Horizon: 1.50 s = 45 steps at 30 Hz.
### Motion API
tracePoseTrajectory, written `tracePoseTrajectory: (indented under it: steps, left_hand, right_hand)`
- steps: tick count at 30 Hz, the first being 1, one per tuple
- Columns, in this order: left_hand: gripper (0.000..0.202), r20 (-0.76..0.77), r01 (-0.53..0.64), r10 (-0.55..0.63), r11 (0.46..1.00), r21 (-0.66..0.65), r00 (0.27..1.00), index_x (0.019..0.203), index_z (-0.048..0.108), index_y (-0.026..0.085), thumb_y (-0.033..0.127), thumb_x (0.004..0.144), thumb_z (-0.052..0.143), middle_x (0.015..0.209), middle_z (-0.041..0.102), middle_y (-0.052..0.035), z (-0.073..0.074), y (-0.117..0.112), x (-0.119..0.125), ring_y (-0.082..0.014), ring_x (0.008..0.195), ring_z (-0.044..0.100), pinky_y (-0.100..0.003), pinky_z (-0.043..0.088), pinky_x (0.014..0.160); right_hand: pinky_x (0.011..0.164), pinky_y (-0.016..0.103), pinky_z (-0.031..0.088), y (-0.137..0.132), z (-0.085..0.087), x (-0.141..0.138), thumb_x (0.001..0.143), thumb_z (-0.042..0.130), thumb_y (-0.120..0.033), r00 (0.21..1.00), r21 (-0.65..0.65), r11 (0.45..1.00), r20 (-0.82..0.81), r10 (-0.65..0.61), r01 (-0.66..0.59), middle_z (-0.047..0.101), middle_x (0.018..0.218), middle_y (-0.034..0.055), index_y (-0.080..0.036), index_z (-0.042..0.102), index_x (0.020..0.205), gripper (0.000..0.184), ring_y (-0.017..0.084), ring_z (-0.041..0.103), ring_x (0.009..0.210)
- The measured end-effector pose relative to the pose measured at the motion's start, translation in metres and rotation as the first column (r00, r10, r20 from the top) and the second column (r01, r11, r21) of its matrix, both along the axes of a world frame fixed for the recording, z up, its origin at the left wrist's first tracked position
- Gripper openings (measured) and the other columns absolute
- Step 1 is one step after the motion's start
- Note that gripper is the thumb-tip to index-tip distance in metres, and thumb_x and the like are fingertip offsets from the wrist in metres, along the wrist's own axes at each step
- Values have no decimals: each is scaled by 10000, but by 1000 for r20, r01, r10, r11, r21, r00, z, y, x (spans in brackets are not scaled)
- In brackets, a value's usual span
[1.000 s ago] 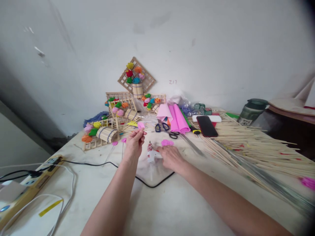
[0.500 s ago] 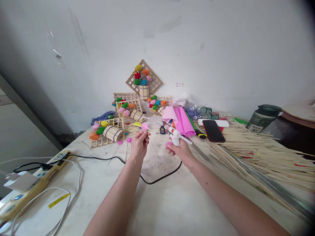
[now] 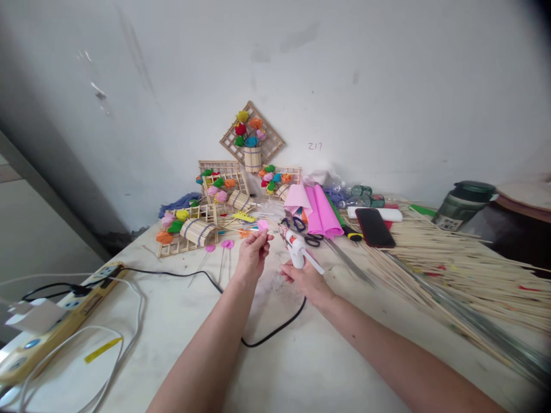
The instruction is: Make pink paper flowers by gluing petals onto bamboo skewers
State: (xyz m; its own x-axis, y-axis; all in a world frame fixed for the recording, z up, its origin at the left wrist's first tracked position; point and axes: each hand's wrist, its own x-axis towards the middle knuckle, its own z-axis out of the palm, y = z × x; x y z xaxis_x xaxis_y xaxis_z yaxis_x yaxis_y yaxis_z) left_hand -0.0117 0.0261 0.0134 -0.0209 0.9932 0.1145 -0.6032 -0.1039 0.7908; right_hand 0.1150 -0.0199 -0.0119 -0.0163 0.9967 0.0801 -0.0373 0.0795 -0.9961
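Between the fingertips of my left hand [image 3: 253,253] a small pink paper piece [image 3: 262,225] is pinched, held above the table. My right hand [image 3: 310,280] is wrapped round a white hot glue gun [image 3: 297,252], its nozzle end pointing away toward the back. The two hands are close together but apart. Left of my left hand lie thin stems with pink paper tips [image 3: 210,248]. Dark-handled scissors [image 3: 313,240] rest just beyond the glue gun.
A black cord [image 3: 275,338] loops across the table from a yellow power strip [image 3: 92,304]. Stick lattices with paper flowers [image 3: 198,232] stand at the back. Rolled pink paper [image 3: 322,212], a phone [image 3: 374,228], many thin sticks [image 3: 447,287] and a dark green-lidded bottle [image 3: 462,206] are on the right.
My left hand has shifted slightly right with the pink piece. My right hand and the glue gun have moved left and nearer, uncovering the scissors. Pink at my right fingertips no longer shows.
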Motion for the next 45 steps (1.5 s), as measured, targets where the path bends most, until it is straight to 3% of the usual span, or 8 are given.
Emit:
tracePoseTrajectory:
  steps: [10, 17, 21, 23, 31, 39, 45]
  left_hand:
    - [229, -14, 10, -10, 1000, -17, 1000, 684, 575, 119, 263, 590, 726, 636, 598, -16, -1, 0, -1, -22, 440, 401, -159, 227, 378]
    - [216, -54, 18, -18, 1000, -4, 998, 670, 580, 114, 250, 587, 727, 602, 580, -11, -1, 0, -3, -22, 432, 390, -159, 231, 380]
    - [218, -115, 66, -68, 998, -25, 991, 636, 573, 108, 257, 592, 725, 603, 580, -17, -5, 2, -3, -22, 426, 386, -161, 225, 372]
    - [219, -130, 87, -90, 996, -29, 987, 644, 576, 105, 257, 593, 726, 605, 582, -20, -8, 4, -3, -23, 426, 386, -162, 224, 371]
    - [227, -149, 92, -96, 995, -30, 984, 666, 580, 115, 269, 589, 727, 609, 585, -19, -11, 5, -7, -32, 433, 401, -168, 243, 382]
    - [231, -172, 82, -86, 996, -33, 981, 662, 588, 116, 281, 582, 728, 593, 584, -19, -10, 3, -7, -36, 425, 401, -179, 243, 383]
    - [219, -180, 82, -86, 996, -31, 980, 658, 592, 112, 272, 586, 724, 595, 586, -19, -9, 3, -6, -35, 422, 404, -179, 239, 383]
  right_hand:
    - [505, 283, 492, 0, 1, 2, 636, 603, -234, 996, 88, 996, 85, -41, 34, 589, 617, -23, -205, 494, 948, 332, 163, 590, 553]
    - [525, 253, 455, 4, 7, 13, 687, 604, -382, 992, 144, 982, 21, -123, 118, 603, 654, 29, -137, 541, 824, 287, 127, 552, 552]
    - [411, 228, 388, 5, 21, 25, 710, 588, -437, 994, 218, 975, -106, -28, 51, 598, 620, 13, -128, 523, 950, 397, 95, 474, 435]
    - [371, 220, 358, 5, 26, 30, 727, 561, -472, 992, 245, 969, -124, 11, 20, 592, 607, 9, -133, 524, 927, 396, 88, 459, 395]
    - [318, 204, 311, 7, 34, 39, 786, 396, -592, 991, 187, 974, 41, 124, -129, 597, 617, 34, -116, 524, 860, 498, 68, 439, 328]
    - [305, 197, 301, 4, 34, 35, 758, 367, -643, 970, 140, 968, 152, 188, -210, 604, 666, 43, -132, 506, 803, 531, 64, 440, 330]
    - [310, 194, 292, 3, 34, 35, 768, 353, -636, 960, 143, 961, 188, 208, -236, 554, 564, 10, -142, 504, 703, 521, 59, 419, 309]
